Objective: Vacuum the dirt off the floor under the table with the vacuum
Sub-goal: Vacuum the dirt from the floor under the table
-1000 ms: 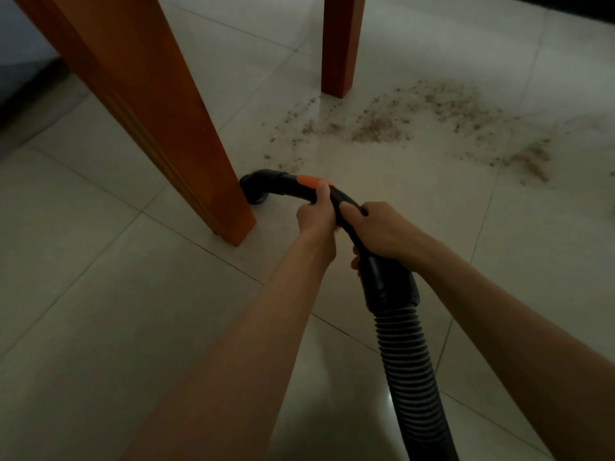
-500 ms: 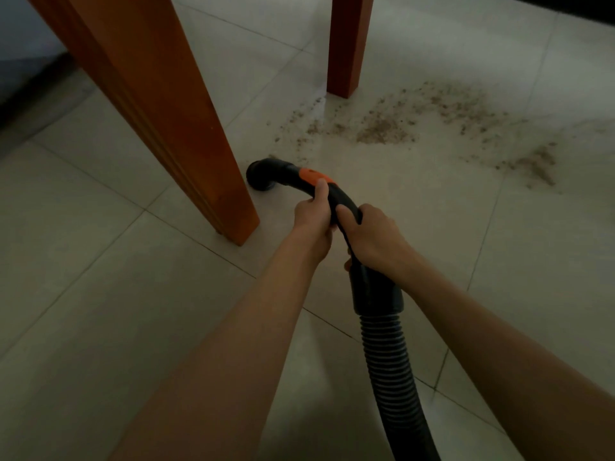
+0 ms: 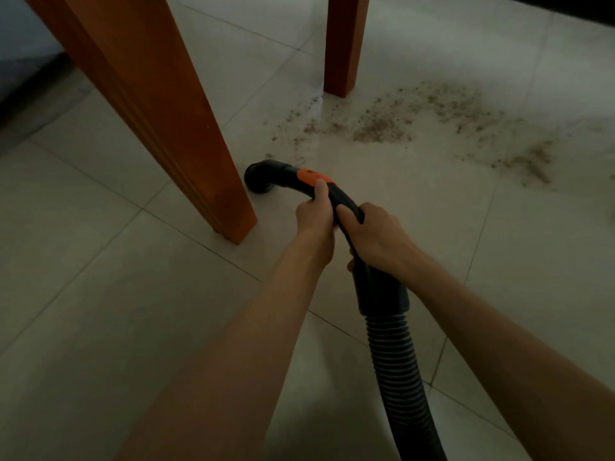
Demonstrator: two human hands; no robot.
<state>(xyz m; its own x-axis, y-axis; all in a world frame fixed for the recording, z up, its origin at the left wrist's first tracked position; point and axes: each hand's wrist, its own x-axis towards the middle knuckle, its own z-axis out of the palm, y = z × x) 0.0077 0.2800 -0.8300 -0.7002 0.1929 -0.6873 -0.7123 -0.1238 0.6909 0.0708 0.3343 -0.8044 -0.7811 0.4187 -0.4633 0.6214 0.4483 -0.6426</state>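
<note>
Two wooden table legs are framing the scene on a pale tiled floor: the near leg is slanting across the left, and the far leg is standing upright behind it. Between and to the right of them, the dirt is lying scattered in a broad brown band, with a second smaller patch well apart to the right.

The vacuum's ribbed black hose is rising from the bottom edge into a curved black handle tube with an orange tab. Its open nozzle end is sitting low by the floor, just beside the foot of the near leg and short of the dirt.

Both hands are wrapping the tube: the left hand is gripping just behind the orange tab with its thumb lying along the top, and the right hand is gripping just below it, fingers curled round.

Judging by this, the suction pass is only beginning; most dirt is sitting untouched. Next, the nozzle needs swinging right and forward, kept low, clearing the far leg.
</note>
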